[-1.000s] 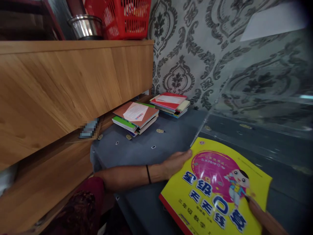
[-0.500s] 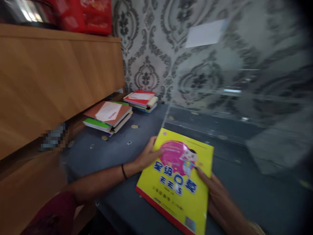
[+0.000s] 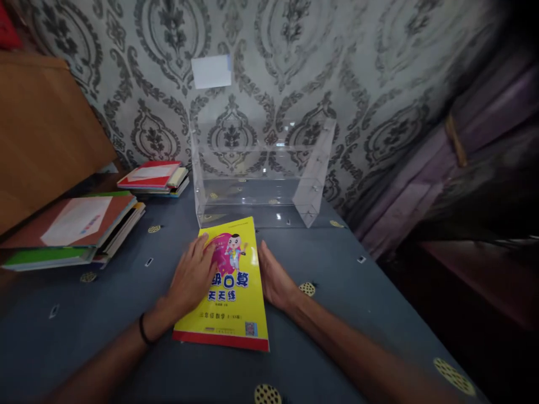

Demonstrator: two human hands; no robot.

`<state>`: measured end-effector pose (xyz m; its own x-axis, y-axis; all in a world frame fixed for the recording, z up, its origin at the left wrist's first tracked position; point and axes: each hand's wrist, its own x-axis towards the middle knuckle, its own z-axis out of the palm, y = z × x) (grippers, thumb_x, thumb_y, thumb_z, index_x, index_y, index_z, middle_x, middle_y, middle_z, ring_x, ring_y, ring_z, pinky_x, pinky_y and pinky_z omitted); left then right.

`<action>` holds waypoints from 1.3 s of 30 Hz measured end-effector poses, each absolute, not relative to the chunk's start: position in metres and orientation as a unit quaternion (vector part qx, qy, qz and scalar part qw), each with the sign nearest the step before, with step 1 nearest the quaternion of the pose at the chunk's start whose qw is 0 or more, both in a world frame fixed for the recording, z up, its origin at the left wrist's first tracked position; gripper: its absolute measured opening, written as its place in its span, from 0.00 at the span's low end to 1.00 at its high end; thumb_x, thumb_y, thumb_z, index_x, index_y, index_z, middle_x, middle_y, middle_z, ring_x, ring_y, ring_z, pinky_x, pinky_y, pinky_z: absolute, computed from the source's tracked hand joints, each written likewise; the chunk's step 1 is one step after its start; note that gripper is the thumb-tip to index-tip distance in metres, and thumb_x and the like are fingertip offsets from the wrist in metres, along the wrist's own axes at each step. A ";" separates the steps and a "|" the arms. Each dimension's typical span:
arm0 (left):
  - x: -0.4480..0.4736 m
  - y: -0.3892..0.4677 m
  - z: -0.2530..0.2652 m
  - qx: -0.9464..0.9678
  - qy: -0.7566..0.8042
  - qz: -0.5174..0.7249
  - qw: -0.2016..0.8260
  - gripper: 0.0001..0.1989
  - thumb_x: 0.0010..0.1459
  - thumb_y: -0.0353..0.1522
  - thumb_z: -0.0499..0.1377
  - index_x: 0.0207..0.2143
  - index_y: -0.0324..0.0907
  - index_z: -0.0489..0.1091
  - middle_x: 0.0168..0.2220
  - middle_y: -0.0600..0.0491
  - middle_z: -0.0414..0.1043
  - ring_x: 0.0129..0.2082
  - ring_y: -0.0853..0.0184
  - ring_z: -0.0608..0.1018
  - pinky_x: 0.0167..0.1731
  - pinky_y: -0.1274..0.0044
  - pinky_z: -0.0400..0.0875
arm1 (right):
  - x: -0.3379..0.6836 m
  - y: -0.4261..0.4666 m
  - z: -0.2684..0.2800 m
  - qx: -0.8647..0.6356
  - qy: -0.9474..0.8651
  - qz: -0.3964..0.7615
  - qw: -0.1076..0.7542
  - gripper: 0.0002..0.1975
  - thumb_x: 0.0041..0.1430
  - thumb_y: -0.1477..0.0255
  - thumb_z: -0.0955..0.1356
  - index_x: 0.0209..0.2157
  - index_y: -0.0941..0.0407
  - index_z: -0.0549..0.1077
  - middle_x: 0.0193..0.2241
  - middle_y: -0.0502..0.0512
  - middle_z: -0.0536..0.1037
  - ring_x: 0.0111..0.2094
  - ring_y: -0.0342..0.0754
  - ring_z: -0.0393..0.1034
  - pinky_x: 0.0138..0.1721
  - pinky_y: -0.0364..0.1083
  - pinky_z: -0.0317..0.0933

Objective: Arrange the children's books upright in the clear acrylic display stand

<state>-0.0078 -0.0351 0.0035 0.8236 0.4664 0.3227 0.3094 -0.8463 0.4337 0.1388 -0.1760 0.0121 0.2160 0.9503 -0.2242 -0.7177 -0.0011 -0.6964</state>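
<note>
A yellow workbook with a red bottom strip, a pink circle and a cartoon child on its cover lies in front of me, apparently flat on the table. Across its left side rests my left hand, fingers stretched out over the cover. My right hand stands on edge along the right side of the book, its fingers extended and its palm toward the book; whether any fingertip is underneath is hidden. Just beyond the book's top edge is a clear acrylic rack.
At the left are a nearer book stack and a farther one with a red book on top. A wooden cabinet borders the table's left. Patterned wallpaper with a white paper is behind; a purple curtain hangs at right.
The view has swung right. The workbook has straightened and come down toward the table. My left hand has spread over its cover, and my right thumb has left the cover for the edge.
</note>
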 end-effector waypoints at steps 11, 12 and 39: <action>0.013 -0.060 0.046 0.823 0.189 0.174 0.507 0.24 0.62 0.46 0.55 0.54 0.43 0.71 0.54 0.46 0.73 0.55 0.54 0.73 0.58 0.63 0.66 | 0.135 -0.180 -0.005 -0.348 -0.310 0.525 0.712 0.35 0.55 0.66 0.76 0.63 0.42 0.65 0.61 0.55 0.69 0.51 0.49 0.73 0.51 0.52 0.69; 0.013 -0.061 0.048 0.814 0.197 0.163 0.522 0.24 0.62 0.46 0.55 0.54 0.43 0.71 0.54 0.46 0.74 0.55 0.55 0.73 0.57 0.64 0.67 | 0.135 -0.180 -0.005 -0.346 -0.311 0.524 0.713 0.35 0.55 0.66 0.75 0.63 0.42 0.64 0.61 0.55 0.69 0.50 0.49 0.73 0.51 0.52 0.69; -0.016 -0.030 0.050 0.510 0.226 0.126 0.821 0.25 0.44 0.44 0.73 0.40 0.38 0.75 0.30 0.48 0.79 0.26 0.65 0.80 0.28 0.78 0.73 | 0.143 -0.181 0.009 -0.314 -0.086 0.606 0.726 0.24 0.52 0.56 0.76 0.41 0.59 0.75 0.33 0.61 0.84 0.34 0.55 0.81 0.45 0.56 0.73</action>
<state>-0.0162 -0.0305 0.0498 0.8664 0.4366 -0.2424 0.0236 0.4491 0.8932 0.1427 -0.1813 0.0092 0.2502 0.9339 -0.2554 -0.8257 0.0680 -0.5600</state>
